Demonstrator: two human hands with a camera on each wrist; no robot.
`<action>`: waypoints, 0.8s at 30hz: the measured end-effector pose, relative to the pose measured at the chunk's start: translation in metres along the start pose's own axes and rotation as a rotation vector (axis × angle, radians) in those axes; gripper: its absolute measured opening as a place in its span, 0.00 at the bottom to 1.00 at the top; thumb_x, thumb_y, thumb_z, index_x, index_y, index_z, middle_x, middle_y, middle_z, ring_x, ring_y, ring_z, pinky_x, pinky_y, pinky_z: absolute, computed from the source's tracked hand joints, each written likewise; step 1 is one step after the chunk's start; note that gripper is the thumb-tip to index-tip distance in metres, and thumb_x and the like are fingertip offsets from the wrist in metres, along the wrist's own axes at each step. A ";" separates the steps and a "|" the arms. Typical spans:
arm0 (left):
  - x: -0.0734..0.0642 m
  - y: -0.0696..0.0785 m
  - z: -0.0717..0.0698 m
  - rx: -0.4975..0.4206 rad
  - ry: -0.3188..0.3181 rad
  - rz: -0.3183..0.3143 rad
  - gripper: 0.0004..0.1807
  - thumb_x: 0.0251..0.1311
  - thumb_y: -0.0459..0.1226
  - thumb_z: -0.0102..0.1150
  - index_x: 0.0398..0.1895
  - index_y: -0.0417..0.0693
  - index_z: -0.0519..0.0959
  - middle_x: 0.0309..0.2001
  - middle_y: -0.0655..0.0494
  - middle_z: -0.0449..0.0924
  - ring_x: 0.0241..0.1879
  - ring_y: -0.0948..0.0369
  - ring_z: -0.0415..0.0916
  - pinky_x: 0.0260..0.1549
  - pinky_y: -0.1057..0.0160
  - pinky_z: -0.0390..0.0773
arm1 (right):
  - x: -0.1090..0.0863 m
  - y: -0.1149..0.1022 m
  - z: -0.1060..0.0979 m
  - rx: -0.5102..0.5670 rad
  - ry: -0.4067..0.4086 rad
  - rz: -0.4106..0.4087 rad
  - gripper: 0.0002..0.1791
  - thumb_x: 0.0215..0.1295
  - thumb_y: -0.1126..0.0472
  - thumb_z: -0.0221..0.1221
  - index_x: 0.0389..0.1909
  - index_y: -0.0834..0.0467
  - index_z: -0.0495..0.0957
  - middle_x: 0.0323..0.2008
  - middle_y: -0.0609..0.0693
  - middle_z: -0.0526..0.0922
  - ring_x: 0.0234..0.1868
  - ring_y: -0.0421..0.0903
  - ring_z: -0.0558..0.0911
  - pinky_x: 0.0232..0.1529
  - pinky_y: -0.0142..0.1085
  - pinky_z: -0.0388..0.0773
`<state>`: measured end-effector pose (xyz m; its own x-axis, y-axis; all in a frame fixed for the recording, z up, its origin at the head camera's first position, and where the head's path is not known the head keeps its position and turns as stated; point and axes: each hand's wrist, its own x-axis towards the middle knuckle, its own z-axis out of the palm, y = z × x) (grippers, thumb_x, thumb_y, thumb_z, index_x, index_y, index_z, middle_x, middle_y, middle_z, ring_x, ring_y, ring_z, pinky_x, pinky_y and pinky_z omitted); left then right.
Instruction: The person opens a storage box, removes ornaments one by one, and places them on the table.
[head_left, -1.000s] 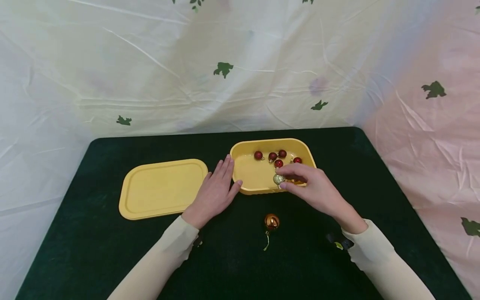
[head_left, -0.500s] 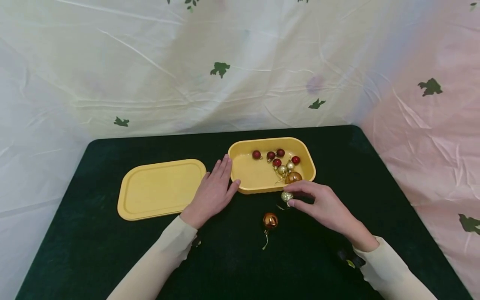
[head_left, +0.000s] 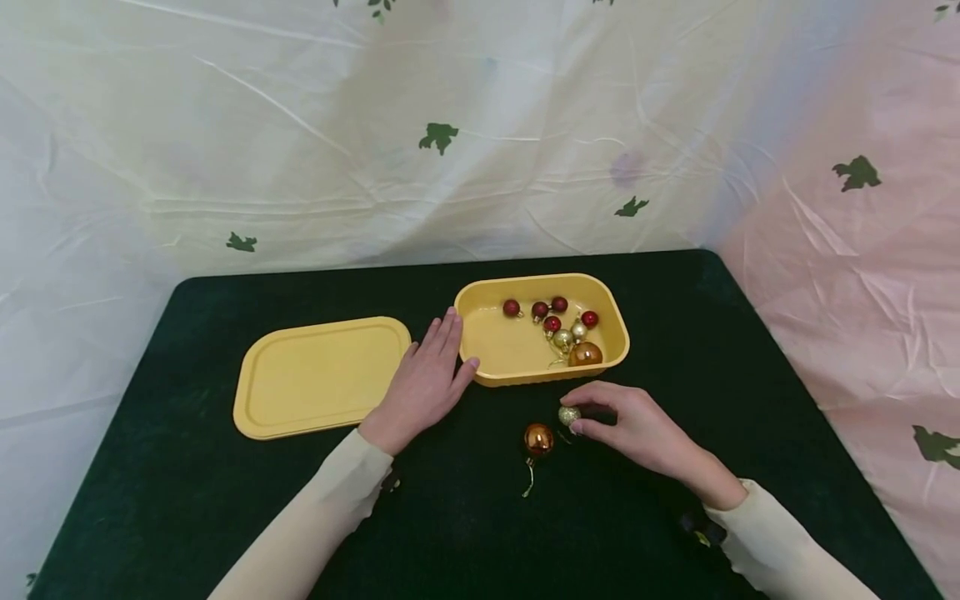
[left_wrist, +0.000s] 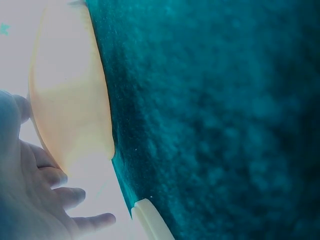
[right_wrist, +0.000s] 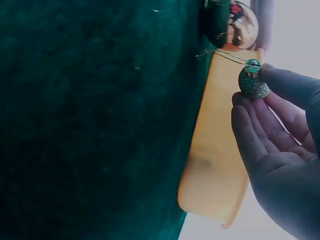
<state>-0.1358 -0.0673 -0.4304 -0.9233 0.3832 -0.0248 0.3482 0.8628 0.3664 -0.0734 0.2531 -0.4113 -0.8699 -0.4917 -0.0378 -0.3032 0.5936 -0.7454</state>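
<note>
Between thumb and fingers my right hand pinches a small glittery gold bauble, in front of the yellow box. The right wrist view shows the same glittery bauble with its cap and string loop. Just left of it on the table lies a shiny copper bauble with a string. My left hand has its fingers extended and rests against the box's left end. Inside the box are several red baubles, two small gold baubles and a larger amber-gold bauble.
A flat yellow lid lies left of the box, by my left hand. Dark green cloth covers the table. Behind it hangs a pale curtain with green leaf shapes.
My right hand has carried the glittery gold bauble out of the box, over its front rim and toward me, near the copper bauble. The left hand stays at the box.
</note>
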 end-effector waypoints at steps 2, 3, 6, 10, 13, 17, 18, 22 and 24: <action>0.000 0.000 0.000 -0.001 0.002 0.000 0.42 0.80 0.57 0.41 0.84 0.43 0.44 0.84 0.51 0.38 0.82 0.50 0.42 0.73 0.37 0.58 | 0.000 0.003 0.002 0.002 -0.010 0.000 0.18 0.69 0.58 0.67 0.59 0.52 0.82 0.53 0.39 0.85 0.53 0.38 0.83 0.55 0.47 0.82; 0.000 0.000 0.000 0.000 0.002 0.000 0.42 0.80 0.57 0.40 0.84 0.43 0.44 0.84 0.51 0.38 0.82 0.50 0.42 0.73 0.37 0.58 | 0.001 0.004 0.003 0.003 -0.013 0.001 0.18 0.69 0.58 0.67 0.59 0.52 0.82 0.53 0.39 0.85 0.53 0.38 0.83 0.55 0.46 0.82; 0.001 0.000 -0.001 0.000 0.004 0.002 0.42 0.80 0.57 0.40 0.84 0.44 0.44 0.84 0.51 0.37 0.82 0.50 0.42 0.73 0.37 0.57 | 0.001 0.006 0.005 0.003 -0.019 -0.003 0.18 0.69 0.58 0.67 0.58 0.52 0.82 0.52 0.40 0.85 0.52 0.38 0.83 0.54 0.44 0.82; 0.001 0.001 -0.001 0.001 0.006 0.000 0.42 0.80 0.57 0.41 0.85 0.44 0.44 0.84 0.51 0.38 0.82 0.50 0.43 0.73 0.37 0.57 | 0.002 0.008 0.008 0.002 -0.047 -0.011 0.17 0.69 0.58 0.66 0.58 0.51 0.82 0.52 0.40 0.85 0.52 0.38 0.83 0.54 0.41 0.82; 0.001 0.001 -0.001 0.001 0.010 0.002 0.42 0.80 0.56 0.41 0.84 0.44 0.44 0.84 0.51 0.38 0.82 0.50 0.43 0.73 0.37 0.58 | 0.002 0.011 0.011 -0.001 -0.074 -0.013 0.17 0.69 0.58 0.66 0.58 0.51 0.82 0.52 0.40 0.85 0.53 0.38 0.83 0.54 0.39 0.81; 0.000 0.001 0.000 0.002 0.015 0.007 0.42 0.80 0.56 0.42 0.84 0.43 0.45 0.84 0.50 0.39 0.82 0.49 0.44 0.72 0.37 0.58 | 0.002 0.014 0.013 0.003 -0.095 -0.010 0.16 0.69 0.60 0.66 0.57 0.53 0.82 0.51 0.42 0.85 0.52 0.39 0.84 0.53 0.39 0.82; 0.000 0.001 0.000 0.002 0.015 0.008 0.42 0.80 0.56 0.42 0.84 0.43 0.45 0.84 0.50 0.39 0.82 0.49 0.44 0.72 0.37 0.59 | 0.001 0.015 0.014 0.004 -0.100 -0.009 0.16 0.69 0.60 0.65 0.57 0.54 0.82 0.51 0.43 0.85 0.52 0.40 0.84 0.52 0.38 0.82; -0.001 0.001 0.001 0.001 0.017 0.006 0.42 0.80 0.56 0.42 0.84 0.43 0.45 0.84 0.50 0.39 0.82 0.49 0.44 0.72 0.36 0.59 | 0.001 0.017 0.014 0.007 -0.114 0.002 0.17 0.69 0.61 0.65 0.57 0.54 0.82 0.52 0.45 0.85 0.51 0.40 0.84 0.51 0.37 0.83; -0.001 0.001 0.002 0.001 0.019 0.005 0.42 0.80 0.56 0.42 0.84 0.43 0.45 0.84 0.50 0.39 0.82 0.50 0.44 0.72 0.36 0.59 | 0.001 0.018 0.014 0.008 -0.121 0.010 0.17 0.69 0.61 0.65 0.58 0.54 0.82 0.52 0.45 0.85 0.51 0.39 0.84 0.51 0.37 0.82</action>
<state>-0.1345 -0.0665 -0.4318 -0.9243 0.3816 -0.0053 0.3533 0.8610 0.3659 -0.0744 0.2538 -0.4341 -0.8196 -0.5593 -0.1243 -0.2917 0.5939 -0.7498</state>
